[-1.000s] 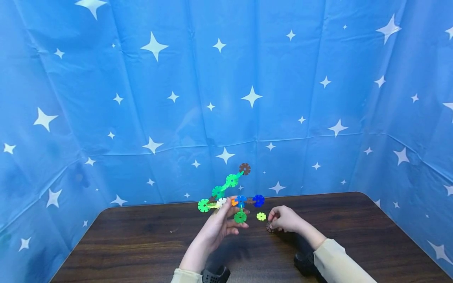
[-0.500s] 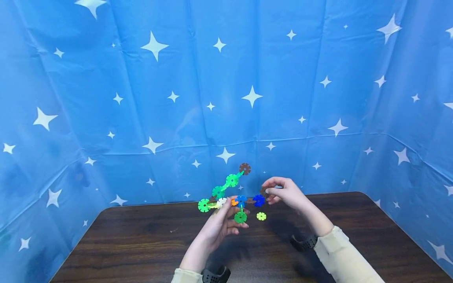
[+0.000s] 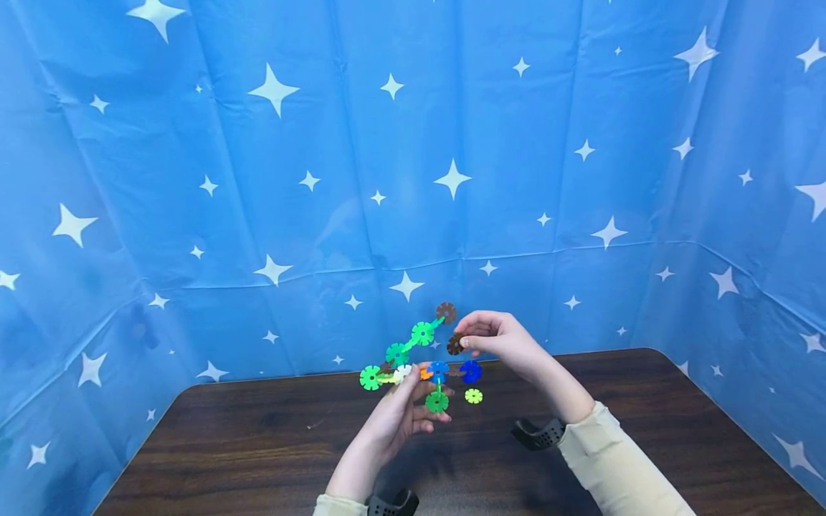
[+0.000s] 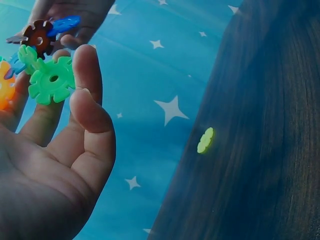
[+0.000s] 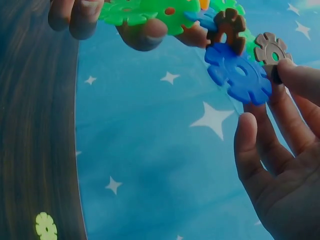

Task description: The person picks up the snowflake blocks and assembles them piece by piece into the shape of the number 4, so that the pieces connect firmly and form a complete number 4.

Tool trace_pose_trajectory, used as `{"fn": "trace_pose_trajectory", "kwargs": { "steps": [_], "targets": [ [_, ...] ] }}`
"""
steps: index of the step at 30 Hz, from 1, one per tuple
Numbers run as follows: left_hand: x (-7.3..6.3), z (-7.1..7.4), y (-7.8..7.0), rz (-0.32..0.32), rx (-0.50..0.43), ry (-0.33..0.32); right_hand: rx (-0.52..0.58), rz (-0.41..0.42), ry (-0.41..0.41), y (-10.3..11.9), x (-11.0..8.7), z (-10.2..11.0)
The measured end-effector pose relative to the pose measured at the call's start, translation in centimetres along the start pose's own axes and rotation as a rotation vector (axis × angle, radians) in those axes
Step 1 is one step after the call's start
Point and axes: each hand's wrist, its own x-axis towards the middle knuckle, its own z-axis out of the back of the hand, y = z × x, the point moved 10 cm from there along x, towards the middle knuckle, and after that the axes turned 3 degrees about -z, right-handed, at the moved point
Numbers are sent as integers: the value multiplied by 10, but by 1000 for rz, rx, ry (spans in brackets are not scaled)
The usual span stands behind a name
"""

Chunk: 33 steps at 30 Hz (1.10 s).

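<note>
My left hand [image 3: 390,423] grips a chain of interlocking snowflake discs near its middle, thumb by the white disc [image 3: 403,373]. From there a branch of green discs [image 3: 422,333] climbs to a brown disc at its tip [image 3: 446,312]. The other branch runs right through a light blue disc [image 3: 438,371] to a dark blue disc [image 3: 471,371], and a green disc [image 3: 437,402] hangs below. My right hand [image 3: 502,342] pinches a separate brown disc [image 3: 455,344] between thumb and fingertips, just above the dark blue one. In the left wrist view, the fingers [image 4: 87,75] curl beside a green disc [image 4: 54,80].
A loose yellow-green disc [image 3: 474,395] lies on the dark wooden table [image 3: 258,444], below the dark blue disc in the head view. Behind the table hangs a blue curtain [image 3: 361,215] with white stars. Both wrists wear black straps [image 3: 540,433].
My right hand has lifted a brown disc off the table and carried it up and left, over the dark blue disc. The left hand and its chain have stayed nearly still.
</note>
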Motion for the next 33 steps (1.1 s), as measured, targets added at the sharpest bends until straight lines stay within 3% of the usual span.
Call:
{"fn": "trace_pose_trajectory", "kwargs": {
  "steps": [22, 28, 33],
  "targets": [
    [-1, -3, 1, 11, -18, 34, -31, 83, 185, 12, 12, -32],
    [-1, -1, 0, 12, -16, 28, -56, 83, 153, 13, 10, -36],
    [-1, -1, -3, 5, -23, 23, -161, 111, 71, 13, -1, -33]
  ]
}}
